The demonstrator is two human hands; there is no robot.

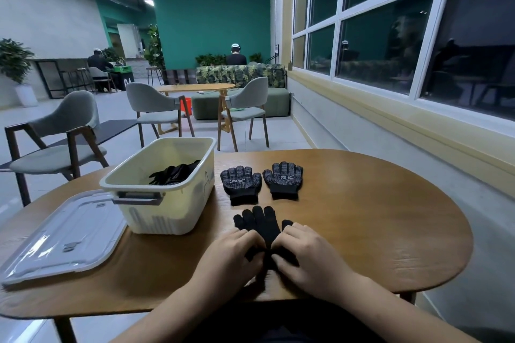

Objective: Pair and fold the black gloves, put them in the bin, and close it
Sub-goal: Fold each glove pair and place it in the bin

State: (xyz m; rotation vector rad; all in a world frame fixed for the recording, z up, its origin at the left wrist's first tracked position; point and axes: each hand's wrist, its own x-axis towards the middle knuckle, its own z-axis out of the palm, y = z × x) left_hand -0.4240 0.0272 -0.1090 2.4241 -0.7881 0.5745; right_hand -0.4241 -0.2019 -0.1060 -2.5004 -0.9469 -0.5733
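Note:
A plain black glove (262,224) lies near the table's front edge, fingers pointing away from me. My left hand (232,255) and my right hand (309,255) both pinch its cuff end, which bunches between them. Whether a second glove lies under it I cannot tell. Beyond it two black gloves with dotted palms lie flat side by side, one on the left (241,184) and one on the right (283,179). The cream bin (164,203) stands open at the left, with black gloves (174,174) inside. Its clear lid (62,237) lies flat to the bin's left.
The round wooden table (376,217) has bare room on its right half. Grey chairs (58,142) stand past its far edge. A wall with large windows (390,36) runs along the right.

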